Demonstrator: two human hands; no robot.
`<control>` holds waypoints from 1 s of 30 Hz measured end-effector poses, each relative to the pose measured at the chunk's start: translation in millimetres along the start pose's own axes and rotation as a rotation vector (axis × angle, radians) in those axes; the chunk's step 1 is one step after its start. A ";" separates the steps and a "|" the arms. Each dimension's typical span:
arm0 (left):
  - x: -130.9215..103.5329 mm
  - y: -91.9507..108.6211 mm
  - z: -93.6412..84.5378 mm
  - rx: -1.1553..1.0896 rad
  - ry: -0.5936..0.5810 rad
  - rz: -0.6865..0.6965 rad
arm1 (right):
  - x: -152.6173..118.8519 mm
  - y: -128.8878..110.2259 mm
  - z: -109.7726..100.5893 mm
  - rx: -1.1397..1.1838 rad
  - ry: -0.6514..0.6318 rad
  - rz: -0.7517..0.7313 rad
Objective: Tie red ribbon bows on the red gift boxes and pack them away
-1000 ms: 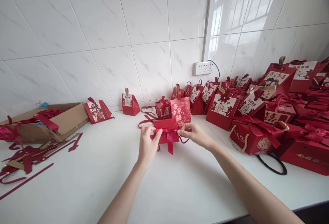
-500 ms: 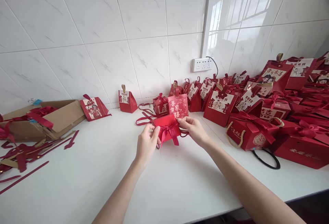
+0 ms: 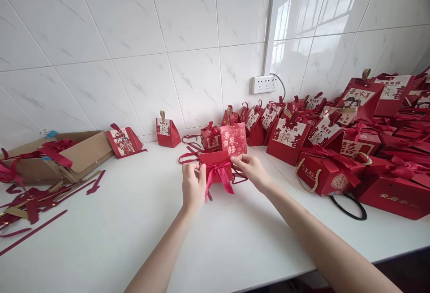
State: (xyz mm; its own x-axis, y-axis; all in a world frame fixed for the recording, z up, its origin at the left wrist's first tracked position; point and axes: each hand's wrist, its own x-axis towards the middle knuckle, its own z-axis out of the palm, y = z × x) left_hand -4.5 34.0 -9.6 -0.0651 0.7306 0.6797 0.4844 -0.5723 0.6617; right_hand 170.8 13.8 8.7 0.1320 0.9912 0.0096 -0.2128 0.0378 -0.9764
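Between my hands is a small red gift box, with a bright pink-red ribbon bow tied across its front. My left hand is closed on the box's left side, thumb facing the bow. At its right upper corner, my right hand pinches the box between thumb and fingers. Dark red cords show at both sides of it. Directly behind stands a pink-red patterned box with white characters, and another red box with a ribbon is beside that.
Many finished-looking red boxes are heaped on the right. A black ring lies before them. At left are a cardboard tray of ribbon and loose ribbon strips. Two red boxes, one upright, one leaning, stand near the tiled wall.
The box has tipped slightly and its bow tails now hang spread apart. My left hand has turned a little at the left side; my right hand keeps its pinch.
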 end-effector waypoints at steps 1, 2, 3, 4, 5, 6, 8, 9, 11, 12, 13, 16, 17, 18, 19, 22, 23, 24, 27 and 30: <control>-0.4 -0.7 0.6 -0.018 -0.016 -0.018 | 0.2 -0.4 -0.1 -0.007 0.009 -0.001; -1.0 -0.9 1.2 -0.042 -0.035 -0.049 | 0.4 -0.7 -0.3 -0.018 0.019 -0.002; -1.6 -0.8 1.6 -0.069 -0.056 -0.089 | 0.6 -0.9 -0.5 -0.031 0.031 -0.003; -2.1 -0.4 2.1 -0.096 -0.075 -0.133 | 0.7 -1.0 -0.6 -0.044 0.040 -0.004; -2.5 0.0 2.5 -0.118 -0.089 -0.175 | 0.8 -1.1 -0.6 -0.055 0.046 -0.005; -2.8 0.3 3.0 -0.134 -0.096 -0.208 | 0.9 -1.2 -0.5 -0.065 0.048 -0.007; -3.1 0.5 4.0 -0.144 -0.091 -0.240 | 0.7 -1.7 0.0 -0.078 0.050 -0.015; -3.2 0.3 4.5 -0.147 -0.083 -0.244 | 0.5 -2.1 0.3 -0.082 0.049 -0.022; -3.5 -0.1 5.2 -0.157 -0.073 -0.248 | 0.2 -2.8 0.7 -0.086 0.046 -0.034; -3.8 -0.2 5.4 -0.162 -0.073 -0.254 | 0.0 -3.1 0.7 -0.087 0.043 -0.039; -4.1 0.0 5.5 -0.168 -0.076 -0.264 | 0.0 -3.3 0.7 -0.089 0.040 -0.041; -4.3 2.0 5.2 -0.182 -0.087 -0.292 | 0.0 -2.8 0.6 -0.090 0.035 -0.039; -4.1 2.9 5.1 -0.185 -0.089 -0.295 | 0.1 -2.3 0.5 -0.087 0.038 -0.040; -3.8 3.8 5.0 -0.187 -0.088 -0.295 | 0.3 -1.8 0.5 -0.082 0.042 -0.043; -3.4 4.6 5.0 -0.189 -0.085 -0.295 | 0.5 -1.2 0.5 -0.076 0.049 -0.048; -2.5 6.3 5.0 -0.198 -0.083 -0.314 | 1.4 -0.5 0.1 -0.073 0.067 -0.052; -2.6 6.9 4.9 -0.207 -0.087 -0.321 | 1.7 -0.7 -0.1 -0.080 0.072 -0.049; -2.9 7.7 4.6 -0.218 -0.092 -0.330 | 1.9 -1.1 -0.4 -0.089 0.075 -0.043; -5.3 12.0 2.6 -0.287 -0.108 -0.373 | 2.0 -2.8 -1.2 -0.102 0.081 -0.028; -7.9 18.1 -0.3 -0.366 -0.172 -0.443 | 1.7 -3.9 -2.0 -0.102 0.080 -0.028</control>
State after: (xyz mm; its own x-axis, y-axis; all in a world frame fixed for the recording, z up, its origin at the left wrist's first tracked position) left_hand 4.5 17.7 -2.9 -0.0352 0.9612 0.2736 0.1090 -0.2684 0.9571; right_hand 173.7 15.1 12.1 0.2146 0.9764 0.0237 -0.1088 0.0480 -0.9929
